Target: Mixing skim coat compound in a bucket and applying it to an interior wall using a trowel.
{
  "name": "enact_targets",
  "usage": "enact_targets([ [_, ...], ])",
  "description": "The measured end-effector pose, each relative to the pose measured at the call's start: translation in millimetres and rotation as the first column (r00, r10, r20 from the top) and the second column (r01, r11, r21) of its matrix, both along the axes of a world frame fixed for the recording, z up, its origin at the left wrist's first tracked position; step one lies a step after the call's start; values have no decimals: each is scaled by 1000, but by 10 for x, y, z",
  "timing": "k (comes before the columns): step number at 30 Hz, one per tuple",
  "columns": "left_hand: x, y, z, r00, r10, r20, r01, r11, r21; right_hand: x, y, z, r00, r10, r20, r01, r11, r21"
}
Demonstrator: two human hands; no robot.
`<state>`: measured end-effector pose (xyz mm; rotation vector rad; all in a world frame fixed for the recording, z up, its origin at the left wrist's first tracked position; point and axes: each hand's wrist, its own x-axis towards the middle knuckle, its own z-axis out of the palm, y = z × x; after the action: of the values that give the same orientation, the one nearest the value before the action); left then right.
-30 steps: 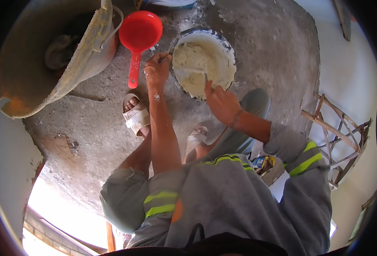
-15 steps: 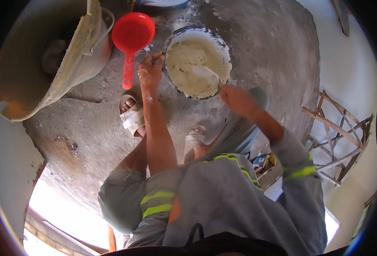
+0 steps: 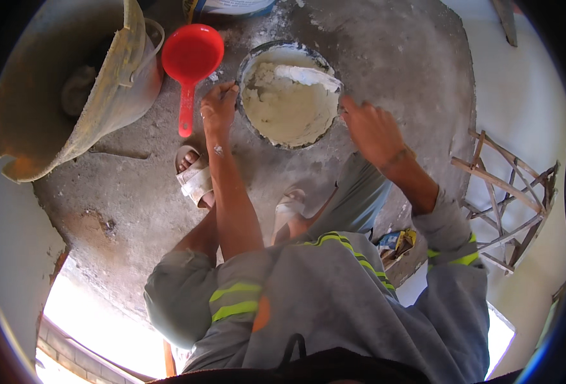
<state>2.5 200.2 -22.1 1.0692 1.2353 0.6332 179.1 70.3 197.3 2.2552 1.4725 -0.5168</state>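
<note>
A round dark-rimmed bucket (image 3: 240, 96) stands on the floor in front of me, holding thick off-white paste (image 3: 289, 114). My left hand (image 3: 218, 107) pinches its left rim between thumb and fingers. At the right rim, my right hand (image 3: 374, 132) is closed round the handle of a trowel (image 3: 310, 76). Its blade is coated in white paste and lies across the far part of the mix; most of the handle is hidden by my fingers. A red plastic dipper (image 3: 193, 51) rests just beyond my left hand, its handle toward me.
A large, dirty tub (image 3: 97, 96) lies tipped at the left. Beyond the dipper stands a blue and white container (image 3: 232, 6). A wooden frame (image 3: 510, 198) leans by the right wall, and a small blue and yellow packet (image 3: 395, 242) lies beside my right leg.
The trowel has swept from the near right of the bucket to its far side, its blade lifting out of the paste. My right hand has moved slightly right; the left still grips the rim.
</note>
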Motion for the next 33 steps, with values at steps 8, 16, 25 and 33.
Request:
enact_targets([
  [8, 137, -60, 48, 995, 7, -102, 7, 991, 136, 188, 664, -880, 619, 696, 363, -612, 718, -332],
  [16, 229, -80, 260, 971, 60, -230, -50, 997, 50, 423, 610, -797, 671, 719, -181, -696, 527, -487],
  [25, 331, -127, 354, 950, -119, -288, 127, 992, 9, 511, 376, -905, 741, 671, 12, -600, 671, -436],
  [33, 168, -130, 284, 960, -104, -262, 108, 994, 0, 243, 274, -733, 694, 718, -57, -650, 591, -477],
])
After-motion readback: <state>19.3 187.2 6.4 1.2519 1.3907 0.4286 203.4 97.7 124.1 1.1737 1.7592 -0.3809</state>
